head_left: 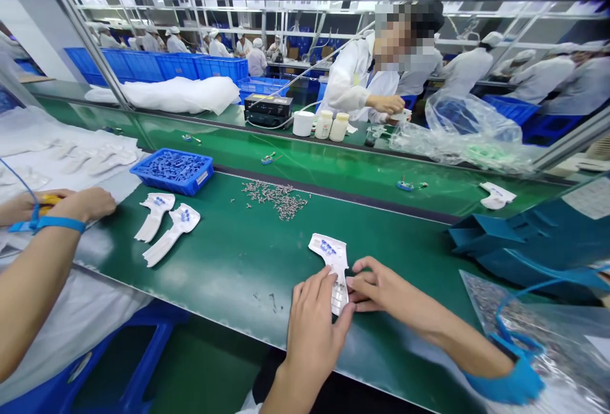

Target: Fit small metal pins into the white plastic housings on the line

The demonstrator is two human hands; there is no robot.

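On the green work surface in front of me lies a white plastic handle-shaped shell half (pixel 328 246), with small blue pieces in its wide far end and a ribbed narrow end towards me. My left hand (pixel 312 319) is closed on its left side, fingers laid along the shell and thumb at the near end. From the right, my right hand (pixel 379 287) grips its edge with bent fingers, a blue wrist strap (pixel 509 376) on that arm. The fingertips partly cover the shell; whether they also hold a small part I cannot tell.
A heap of small metal screws (pixel 281 198) lies beyond the shell. Left are two more shell halves (pixel 178 230), a blue tray (pixel 185 185) of blue parts and a co-worker's hands (pixel 86 204). A conveyor belt (pixel 324 176) runs behind; a teal bin (pixel 519 242) stands right.
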